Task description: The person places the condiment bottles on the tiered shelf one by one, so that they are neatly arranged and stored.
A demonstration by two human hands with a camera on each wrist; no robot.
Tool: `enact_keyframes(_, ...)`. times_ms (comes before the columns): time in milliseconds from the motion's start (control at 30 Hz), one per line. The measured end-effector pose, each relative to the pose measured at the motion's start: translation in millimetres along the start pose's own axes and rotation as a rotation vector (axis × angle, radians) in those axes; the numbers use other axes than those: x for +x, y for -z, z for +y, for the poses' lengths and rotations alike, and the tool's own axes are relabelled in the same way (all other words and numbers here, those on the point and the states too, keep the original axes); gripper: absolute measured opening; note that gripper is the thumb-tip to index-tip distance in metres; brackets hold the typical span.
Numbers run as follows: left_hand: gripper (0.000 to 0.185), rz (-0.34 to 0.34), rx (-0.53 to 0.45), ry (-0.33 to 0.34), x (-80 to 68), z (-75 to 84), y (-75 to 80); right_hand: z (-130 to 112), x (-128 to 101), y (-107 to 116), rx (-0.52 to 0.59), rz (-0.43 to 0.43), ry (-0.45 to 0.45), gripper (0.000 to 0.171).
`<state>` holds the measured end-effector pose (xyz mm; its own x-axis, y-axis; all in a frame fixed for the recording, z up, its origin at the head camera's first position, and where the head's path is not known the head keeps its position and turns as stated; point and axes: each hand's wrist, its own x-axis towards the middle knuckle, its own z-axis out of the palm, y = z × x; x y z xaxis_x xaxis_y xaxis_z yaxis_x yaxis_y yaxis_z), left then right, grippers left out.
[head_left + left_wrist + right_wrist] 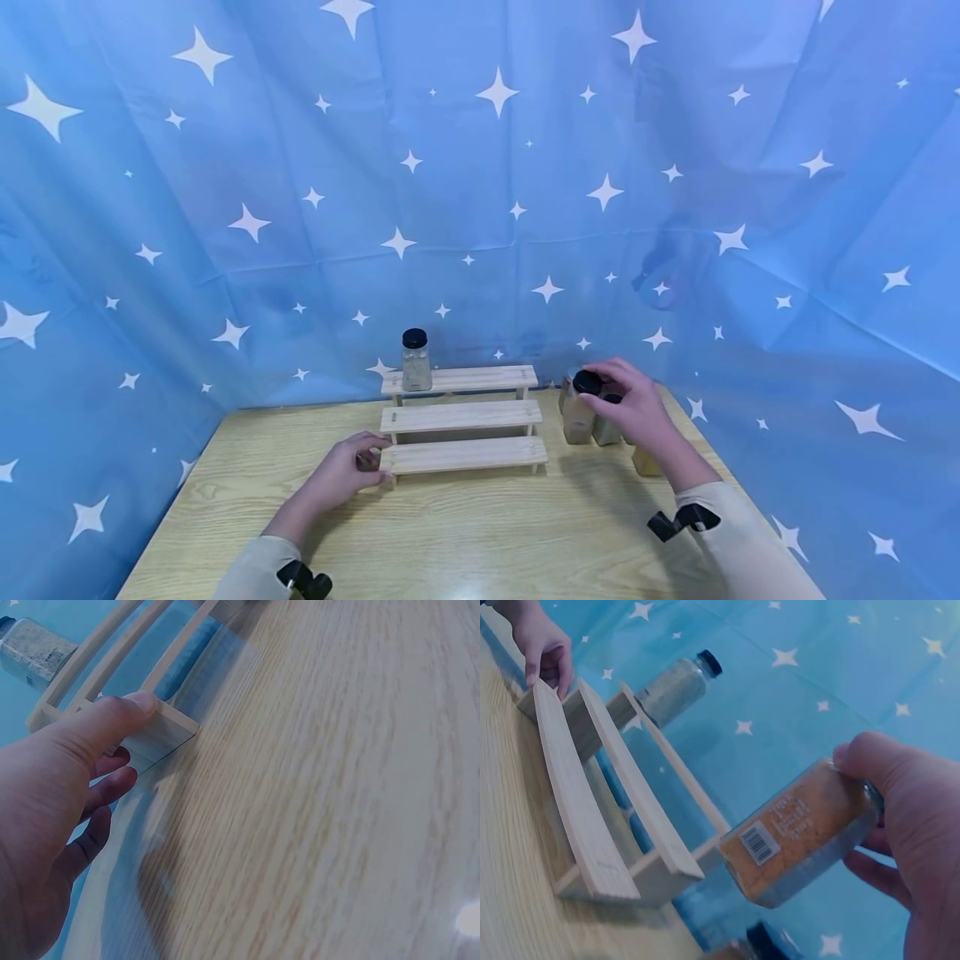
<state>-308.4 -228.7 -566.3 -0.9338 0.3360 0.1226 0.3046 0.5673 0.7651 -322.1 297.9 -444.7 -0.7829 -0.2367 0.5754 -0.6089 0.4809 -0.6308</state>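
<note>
My right hand [636, 407] grips a clear spice jar [799, 832] by its upper part. Orange-brown powder fills it, a barcode label shows on its side, and the black lid [587, 382] is up at my fingers. To the left, a three-step wooden rack [465, 455] stands on the table. My left hand [339, 477] holds the left end of its lowest step, thumb [139, 703] on the wood and the other fingers partly hidden behind the end. A black-lidded jar with pale contents [416, 368] stands upright at the left of the top step.
Several more jars stand on the table by my right hand, partly hidden by it, among them a dark-lidded jar [607, 427] and a yellowish one [645, 462]. A blue star-patterned curtain [480, 208] hangs close behind the rack. The wooden table [480, 533] extends in front.
</note>
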Motion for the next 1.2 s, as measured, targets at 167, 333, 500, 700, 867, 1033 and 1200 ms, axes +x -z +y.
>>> enact_keyframes(167, 0.055, 0.003, -0.002, -0.003, -0.6, 0.8, 0.1, -10.3, 15.6, -13.0, 0.047, -0.045, -0.003, 0.041)
enact_keyframes(333, 0.054, 0.001, -0.004, -0.005, -1.0, 0.4, 0.7, -22.0, 32.3, -29.0, 0.039, -0.1, -0.032, 0.042)
enact_keyframes(500, 0.055, 0.001, -0.002, -0.013, -1.0, -1.1, 1.9, -27.0, 51.8, -47.5, 0.042, -0.16, -0.018, 0.043)
enact_keyframes(700, 0.054, -0.002, -0.002, -0.017, -0.8, -2.7, 3.2, -31.8, 74.8, -70.7, 0.071, -0.187, -0.007, 0.041)
enact_keyframes(867, 0.053, 0.002, 0.003, -0.022, -0.9, -3.4, 3.3, -37.9, 92.1, -87.7, 0.1, -0.19, -0.021, 0.041)
enact_keyframes(1033, 0.054, 0.007, 0.012, -0.028, -1.1, -3.0, 3.1, -41.8, 107.8, -103.4, 0.142, -0.198, -0.062, 0.041)
enact_keyframes(1200, 0.053, 0.006, 0.003, -0.039, -1.9, 0.2, 3.0, -44.9, 119.2, -115.7, 0.17, -0.209, -0.113, 0.043)
